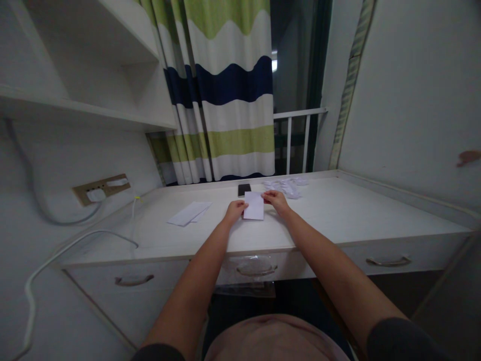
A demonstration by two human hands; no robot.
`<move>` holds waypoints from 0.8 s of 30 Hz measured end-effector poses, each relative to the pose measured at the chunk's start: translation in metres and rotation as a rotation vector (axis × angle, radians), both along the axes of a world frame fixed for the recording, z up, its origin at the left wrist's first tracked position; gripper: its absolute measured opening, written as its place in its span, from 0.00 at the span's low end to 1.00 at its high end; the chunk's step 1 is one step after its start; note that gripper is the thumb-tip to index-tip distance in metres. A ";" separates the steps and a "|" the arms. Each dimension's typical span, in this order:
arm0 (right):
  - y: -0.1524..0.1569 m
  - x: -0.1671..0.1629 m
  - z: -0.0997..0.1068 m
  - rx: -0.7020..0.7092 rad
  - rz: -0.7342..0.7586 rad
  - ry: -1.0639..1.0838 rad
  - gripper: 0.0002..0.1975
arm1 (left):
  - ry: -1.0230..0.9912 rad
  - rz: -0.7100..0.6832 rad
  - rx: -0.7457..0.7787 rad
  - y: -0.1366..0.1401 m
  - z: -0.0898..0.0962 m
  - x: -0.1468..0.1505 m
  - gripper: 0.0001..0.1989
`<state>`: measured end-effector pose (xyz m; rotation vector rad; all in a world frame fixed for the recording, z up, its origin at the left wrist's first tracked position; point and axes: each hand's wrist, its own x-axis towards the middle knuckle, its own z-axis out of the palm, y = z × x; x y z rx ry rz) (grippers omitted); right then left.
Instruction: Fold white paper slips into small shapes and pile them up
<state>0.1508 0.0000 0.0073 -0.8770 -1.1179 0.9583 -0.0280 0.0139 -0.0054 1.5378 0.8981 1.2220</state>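
A small rectangular sheet of white paper (254,206) is held up between my two hands, just above the desk. My left hand (235,210) pinches its left edge. At the upper right edge, my right hand (276,200) grips the same sheet between thumb and fingers. Left of my hands, a few white paper sheets (190,213) lie overlapping on the desk. Behind the held sheet sits a small dark flat object (244,189), its lower part close to the paper. Several crumpled or folded white papers (286,187) lie in a pile beyond my right hand.
The white desk (338,215) has drawers with metal handles (389,261) along its front. A pale cable (93,233) crosses the left side near a wall socket (100,189). A striped curtain (236,85) hangs behind, and a shelf (86,110) juts out at upper left.
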 end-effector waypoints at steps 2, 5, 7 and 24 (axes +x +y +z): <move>-0.001 0.000 0.000 0.003 0.011 -0.007 0.13 | -0.003 0.001 -0.003 0.000 0.000 0.000 0.08; -0.003 0.000 0.001 0.000 0.014 -0.015 0.12 | 0.000 0.004 -0.009 0.000 -0.001 0.000 0.08; -0.002 0.001 0.001 0.004 -0.004 -0.020 0.12 | 0.008 0.008 -0.013 -0.001 -0.001 0.000 0.08; 0.002 0.001 0.000 -0.009 -0.050 -0.006 0.10 | 0.013 -0.009 -0.020 -0.003 0.002 0.001 0.09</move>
